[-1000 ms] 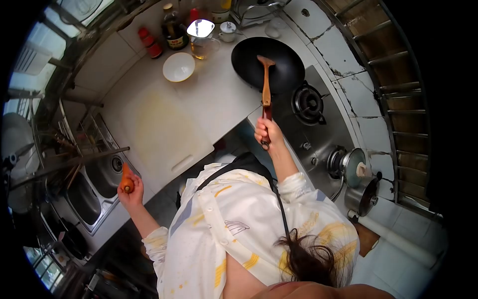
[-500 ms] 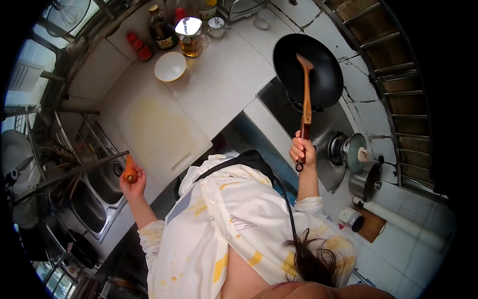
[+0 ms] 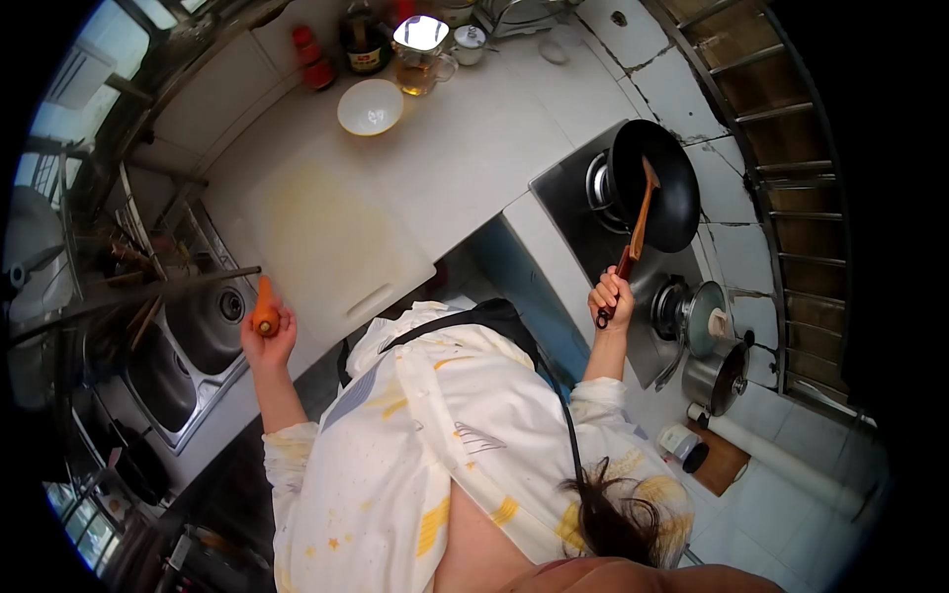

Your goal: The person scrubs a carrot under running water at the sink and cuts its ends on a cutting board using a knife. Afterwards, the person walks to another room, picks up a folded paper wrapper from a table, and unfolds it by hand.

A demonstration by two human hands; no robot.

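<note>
In my left hand (image 3: pixel 268 341) is an orange carrot (image 3: pixel 265 314), fingers curled round it, beside a white cutting board (image 3: pixel 316 232) with a yellowish stain. My right hand (image 3: pixel 611 298) grips the handle of a black wok (image 3: pixel 674 212), which is tilted to the right of the back gas burner (image 3: pixel 598 183). A wooden spatula (image 3: pixel 644 208) rests in the wok, its shaft lying along the handle. Whether my right fingers also clasp the spatula, I cannot tell.
A white bowl (image 3: pixel 371 107), a glass jug (image 3: pixel 420 69) and bottles stand at the back of the counter. To the left is a steel sink (image 3: pixel 173 390). Right of the front burner are a glass lid (image 3: pixel 707 318) and a steel pot (image 3: pixel 714 381).
The wok, with the spatula in it, has shifted right and tilted more, uncovering the back burner. My left hand still holds the carrot. The whole view has shifted slightly.
</note>
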